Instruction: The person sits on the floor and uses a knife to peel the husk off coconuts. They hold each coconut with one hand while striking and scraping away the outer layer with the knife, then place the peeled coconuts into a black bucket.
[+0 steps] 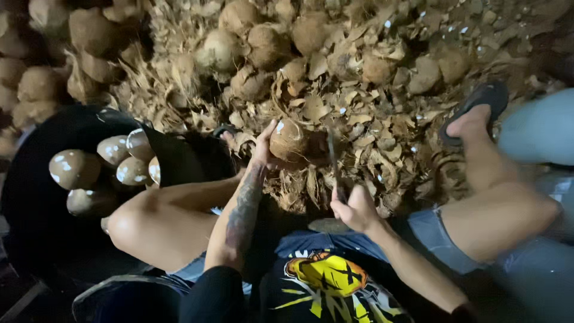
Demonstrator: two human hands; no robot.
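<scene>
Between the person's spread knees, the left hand grips a brown, partly husked coconut, holding it upright just above the husk scraps. Just beside it, the right hand is clenched around the handle of a dark blade whose tip rises close to the coconut's right side. To the left, a black tub holds about 6 peeled coconuts. Beyond, unhusked coconuts lie piled.

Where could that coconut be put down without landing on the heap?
Hardly anywhere. Husk scraps cover the ground ahead of the left hand and coconut. The black tub has dark bare room around its peeled coconuts; the right hand grips a blade.
</scene>
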